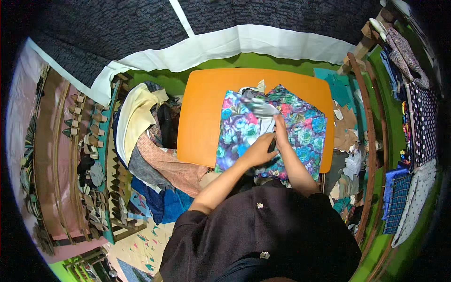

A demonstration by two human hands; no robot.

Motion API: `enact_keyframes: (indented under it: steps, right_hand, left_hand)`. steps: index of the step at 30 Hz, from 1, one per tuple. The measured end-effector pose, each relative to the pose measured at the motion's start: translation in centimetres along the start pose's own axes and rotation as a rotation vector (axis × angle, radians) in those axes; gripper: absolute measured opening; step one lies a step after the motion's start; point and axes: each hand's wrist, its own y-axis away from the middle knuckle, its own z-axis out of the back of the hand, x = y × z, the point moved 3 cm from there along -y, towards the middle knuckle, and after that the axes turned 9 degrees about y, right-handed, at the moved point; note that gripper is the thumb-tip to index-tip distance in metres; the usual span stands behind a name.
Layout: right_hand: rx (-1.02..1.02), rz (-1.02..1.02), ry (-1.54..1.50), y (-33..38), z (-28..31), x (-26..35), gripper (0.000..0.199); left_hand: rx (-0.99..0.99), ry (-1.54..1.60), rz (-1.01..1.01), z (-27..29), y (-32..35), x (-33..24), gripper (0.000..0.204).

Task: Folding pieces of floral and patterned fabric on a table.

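Note:
Floral fabric in blue, purple and pink lies across an orange tabletop, in front of my body. Over its middle, my left hand is closed, with a small dark object showing at its fingers; its kind is unclear. Close beside it, my right hand has its fingers pressed together at a pale, light-grey piece. Just beyond the hands, a whitish-grey shape is smeared by motion. What exactly each hand grips is partly hidden.
Draped cloths in cream, grey and pink hang left of the table. Farther left stands a rack with many small wooden pieces. Scraps pile at the right, beside wooden rails and hanging garments. A dark patterned curtain hangs beyond.

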Motion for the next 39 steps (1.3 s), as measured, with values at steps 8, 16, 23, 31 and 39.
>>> enact_keyframes:
  steps: [8, 16, 23, 31, 39]
  right_hand:
    - [-0.095, 0.518, 0.680, -1.0, -0.1, -0.8, 0.085]
    - [-0.333, 0.346, 0.782, 4.9, -4.7, -0.6, 0.073]
    - [-0.027, -0.110, 0.477, 3.6, -8.5, -5.0, 0.083]
    - [0.304, -0.318, -0.439, 0.0, -1.7, 0.6, 0.047]
    - [-0.045, -0.195, -0.097, 1.4, 9.0, -3.1, 0.081]
  left_hand:
    - [-0.710, -0.383, 0.303, 6.3, 6.8, 8.0, 0.063]
    - [-0.582, 0.204, 0.631, 7.2, 9.7, 17.7, 0.062]
    - [-0.478, 0.136, 0.470, 6.5, 6.7, 10.9, 0.053]
    - [-0.070, -0.518, 0.477, 1.5, -0.7, -1.8, 0.057]
    - [0.100, 0.010, -0.113, -6.8, 1.2, 0.2, 0.046]
